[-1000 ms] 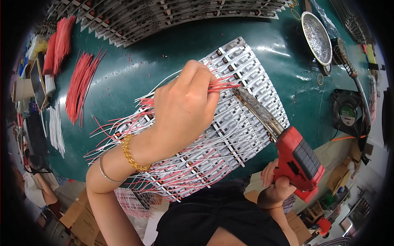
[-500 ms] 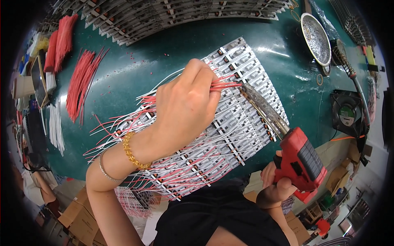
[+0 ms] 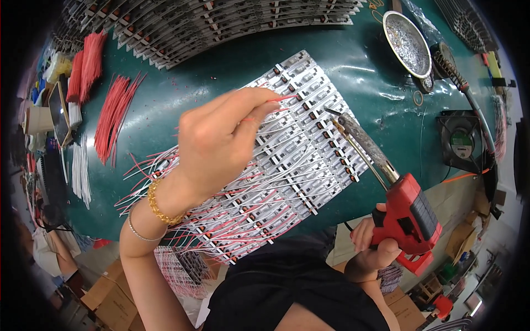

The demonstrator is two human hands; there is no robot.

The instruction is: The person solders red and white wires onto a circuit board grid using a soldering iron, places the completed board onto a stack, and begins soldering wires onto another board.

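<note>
A panel of many small circuit boards (image 3: 331,105) lies slanted on the green table, with red and white wires (image 3: 221,220) trailing over its left and lower parts. My left hand (image 3: 218,143) is over the panel's upper left, closed in a pinch on red wires (image 3: 288,98), whose tips point right toward a row of pads. How many wires it holds is partly hidden by the fingers. Wrapped round the grip of a red soldering gun (image 3: 409,220), my right hand (image 3: 371,245) is at the lower right. The gun's dark tip (image 3: 332,112) hovers over the panel's right part, apart from the wire ends.
Bundles of red wires (image 3: 115,118) and white wires (image 3: 81,174) lie at the left. A stack of similar panels (image 3: 237,27) stands at the back. At the right are a bowl of solder scraps (image 3: 407,44), a coiled iron holder (image 3: 450,66) and a black fan (image 3: 464,142).
My left hand has drawn left and a little down, and the red wires have come away from the gun's tip. The panel sits slightly further left in view; the gun stays in my right hand.
</note>
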